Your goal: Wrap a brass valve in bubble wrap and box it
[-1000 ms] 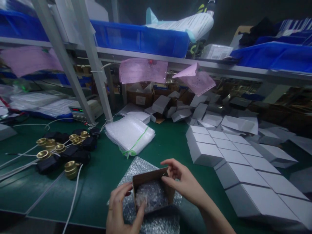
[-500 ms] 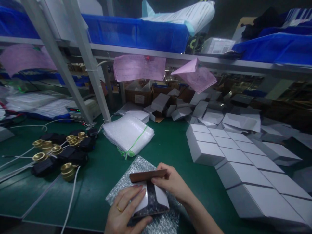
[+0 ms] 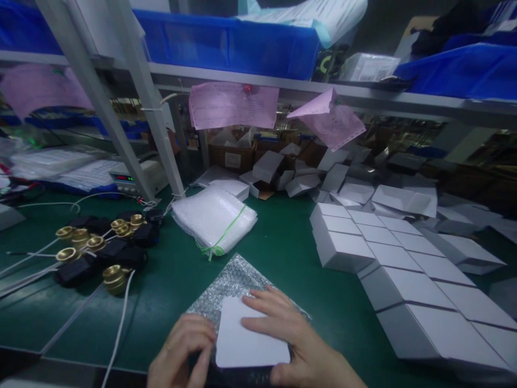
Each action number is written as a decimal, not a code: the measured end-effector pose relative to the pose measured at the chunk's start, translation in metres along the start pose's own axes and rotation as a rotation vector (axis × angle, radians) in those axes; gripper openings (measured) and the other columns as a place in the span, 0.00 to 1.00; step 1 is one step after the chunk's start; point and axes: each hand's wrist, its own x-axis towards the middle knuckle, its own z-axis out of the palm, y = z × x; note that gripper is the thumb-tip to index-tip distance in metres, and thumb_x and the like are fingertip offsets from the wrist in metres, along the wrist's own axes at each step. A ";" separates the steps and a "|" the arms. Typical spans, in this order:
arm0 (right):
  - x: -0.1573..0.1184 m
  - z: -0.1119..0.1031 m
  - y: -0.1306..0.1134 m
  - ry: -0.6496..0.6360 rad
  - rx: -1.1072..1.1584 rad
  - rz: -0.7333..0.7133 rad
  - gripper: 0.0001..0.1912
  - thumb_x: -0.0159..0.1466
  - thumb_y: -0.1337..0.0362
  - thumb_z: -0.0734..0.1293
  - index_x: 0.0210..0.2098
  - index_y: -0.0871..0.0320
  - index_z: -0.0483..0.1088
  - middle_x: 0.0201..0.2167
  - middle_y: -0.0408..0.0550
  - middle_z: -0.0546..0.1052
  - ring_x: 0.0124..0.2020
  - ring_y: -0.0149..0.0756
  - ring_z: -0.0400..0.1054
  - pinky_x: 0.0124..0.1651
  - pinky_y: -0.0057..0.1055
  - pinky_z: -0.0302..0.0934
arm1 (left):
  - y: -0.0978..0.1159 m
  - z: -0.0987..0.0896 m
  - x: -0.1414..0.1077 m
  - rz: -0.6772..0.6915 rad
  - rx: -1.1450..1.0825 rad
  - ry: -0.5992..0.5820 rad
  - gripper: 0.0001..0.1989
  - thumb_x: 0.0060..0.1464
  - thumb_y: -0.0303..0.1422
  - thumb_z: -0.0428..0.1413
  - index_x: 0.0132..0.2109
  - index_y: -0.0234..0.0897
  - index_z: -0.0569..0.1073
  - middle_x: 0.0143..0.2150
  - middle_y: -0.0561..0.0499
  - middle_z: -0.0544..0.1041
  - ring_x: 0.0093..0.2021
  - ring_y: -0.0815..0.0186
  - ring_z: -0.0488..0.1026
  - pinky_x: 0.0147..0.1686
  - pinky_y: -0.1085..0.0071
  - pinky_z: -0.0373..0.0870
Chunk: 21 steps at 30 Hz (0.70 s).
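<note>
A small box with a flat white top (image 3: 250,337) lies near the front edge, over a sheet of bubble wrap (image 3: 236,277). Its dark front side shows below the white face. My right hand (image 3: 291,334) grips the box from the right, with its fingers spread over the top and the thumb at the front corner. At the box's left side is my left hand (image 3: 183,347), its fingers curled and close together; whether they pinch anything is hidden.
White boxes (image 3: 399,258) stand in rows at the right, with loose open boxes behind. Bubble bags (image 3: 214,218) lie ahead. Brass and black valves (image 3: 115,279) with white cables sit left. A shelf with blue bins (image 3: 230,46) crosses above.
The brown flap that stood up has gone from view, and a flat white face now shows on top. My right hand has come down onto it; my left hand has drawn back left.
</note>
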 end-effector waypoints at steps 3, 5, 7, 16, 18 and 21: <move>0.000 0.004 -0.001 -0.042 -0.077 0.043 0.30 0.62 0.57 0.76 0.62 0.51 0.69 0.68 0.54 0.62 0.71 0.53 0.50 0.70 0.61 0.44 | -0.002 -0.007 0.006 -0.118 0.038 -0.120 0.07 0.66 0.38 0.54 0.48 0.45 0.74 0.50 0.47 0.76 0.51 0.60 0.75 0.49 0.66 0.77; 0.004 0.003 -0.007 -0.054 -0.118 0.039 0.33 0.56 0.66 0.78 0.60 0.52 0.71 0.69 0.53 0.60 0.71 0.53 0.49 0.70 0.58 0.47 | -0.006 -0.006 0.010 -0.113 0.014 -0.323 0.24 0.63 0.52 0.55 0.61 0.49 0.70 0.64 0.44 0.69 0.62 0.52 0.69 0.58 0.55 0.74; 0.007 0.000 -0.013 -0.063 -0.141 0.030 0.34 0.55 0.67 0.79 0.60 0.50 0.71 0.69 0.50 0.60 0.71 0.51 0.50 0.70 0.53 0.49 | -0.011 -0.004 0.013 -0.078 -0.038 -0.470 0.30 0.60 0.59 0.54 0.63 0.53 0.68 0.68 0.43 0.66 0.67 0.49 0.64 0.62 0.47 0.69; -0.009 0.035 0.010 0.227 -0.331 -0.212 0.23 0.66 0.63 0.69 0.60 0.52 0.68 0.65 0.55 0.65 0.67 0.53 0.55 0.62 0.54 0.61 | -0.019 -0.002 0.015 0.140 0.059 -0.556 0.23 0.65 0.37 0.58 0.65 0.55 0.66 0.69 0.47 0.63 0.68 0.54 0.61 0.64 0.52 0.67; -0.011 0.039 0.014 0.269 -0.359 -0.233 0.20 0.68 0.63 0.66 0.60 0.52 0.68 0.64 0.56 0.67 0.67 0.53 0.56 0.61 0.55 0.62 | -0.018 -0.002 0.017 0.187 0.097 -0.545 0.24 0.66 0.34 0.56 0.66 0.54 0.65 0.69 0.47 0.63 0.68 0.56 0.61 0.63 0.54 0.68; -0.008 0.027 0.005 0.191 -0.319 -0.159 0.18 0.69 0.59 0.71 0.57 0.50 0.72 0.63 0.52 0.69 0.67 0.49 0.57 0.64 0.49 0.61 | -0.015 -0.004 0.023 0.229 0.151 -0.552 0.23 0.67 0.38 0.55 0.67 0.54 0.64 0.69 0.47 0.65 0.67 0.55 0.63 0.61 0.55 0.71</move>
